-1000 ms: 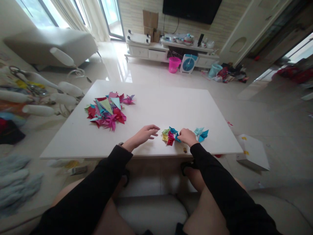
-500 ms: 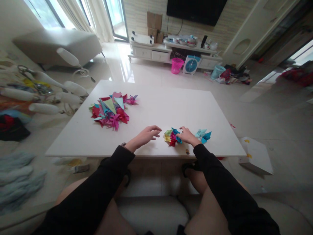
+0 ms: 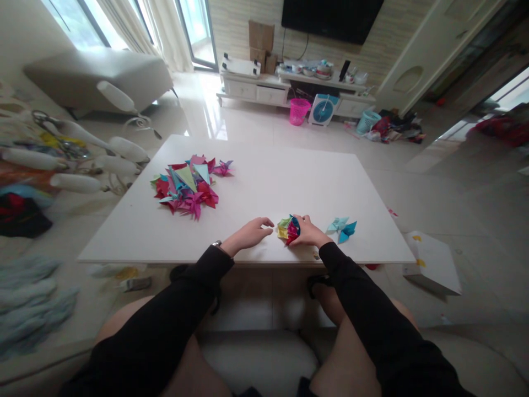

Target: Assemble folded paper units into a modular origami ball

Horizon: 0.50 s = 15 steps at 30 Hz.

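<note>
A round, multicoloured cluster of folded origami paper (image 3: 288, 230), in green, yellow, pink, red and blue, rests near the front edge of the white table (image 3: 264, 187). My right hand (image 3: 308, 230) curves round its right side, fingers against the far edge and thumb at the near one. Just left of the cluster is my left hand (image 3: 250, 232), fingers apart and thumb raised off them, holding nothing. Two blue folded paper pieces (image 3: 347, 232) lie to the right of my right hand. At the table's left sits a heap of origami pieces (image 3: 185, 186), mostly pink, red and light blue.
A small brown object (image 3: 316, 256) lies by the table's front edge, under my right wrist. White lamp arms (image 3: 78, 183) stand close to the table's left side. On the floor to the right is a white box (image 3: 433, 263).
My right hand has gone from pointing at the cluster to curving round its right side. My left hand has shifted slightly right, its fingers closer together.
</note>
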Tool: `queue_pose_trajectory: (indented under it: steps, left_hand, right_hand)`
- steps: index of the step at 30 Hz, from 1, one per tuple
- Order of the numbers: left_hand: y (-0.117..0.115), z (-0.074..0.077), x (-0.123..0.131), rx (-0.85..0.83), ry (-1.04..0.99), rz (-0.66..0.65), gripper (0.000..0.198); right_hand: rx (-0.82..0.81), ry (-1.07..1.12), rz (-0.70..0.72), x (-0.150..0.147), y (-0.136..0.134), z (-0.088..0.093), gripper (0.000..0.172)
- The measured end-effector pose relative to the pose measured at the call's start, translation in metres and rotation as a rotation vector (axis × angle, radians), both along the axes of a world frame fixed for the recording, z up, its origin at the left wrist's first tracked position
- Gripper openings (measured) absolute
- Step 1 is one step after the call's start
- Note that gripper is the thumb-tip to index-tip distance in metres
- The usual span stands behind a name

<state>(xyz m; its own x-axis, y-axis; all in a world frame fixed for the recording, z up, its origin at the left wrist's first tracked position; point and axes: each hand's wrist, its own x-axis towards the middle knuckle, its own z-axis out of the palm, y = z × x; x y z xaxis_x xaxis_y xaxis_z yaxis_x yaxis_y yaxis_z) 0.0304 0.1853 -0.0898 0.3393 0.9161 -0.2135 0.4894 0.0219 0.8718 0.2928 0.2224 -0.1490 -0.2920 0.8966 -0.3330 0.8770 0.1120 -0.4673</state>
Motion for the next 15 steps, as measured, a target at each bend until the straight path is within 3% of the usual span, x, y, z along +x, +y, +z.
queue_pose_trajectory:
  steps: [7,15]
  left_hand:
    - [0.000,0.003,-0.002,0.053,0.104,-0.042,0.037]
    - [-0.001,0.005,-0.008,0.071,0.074,-0.043,0.035]
  right_hand:
    - [0.010,0.036,0.021,-0.012,0.003,-0.003,0.120]
    - [0.000,0.067,0.052,-0.032,0.007,-0.007,0.122]
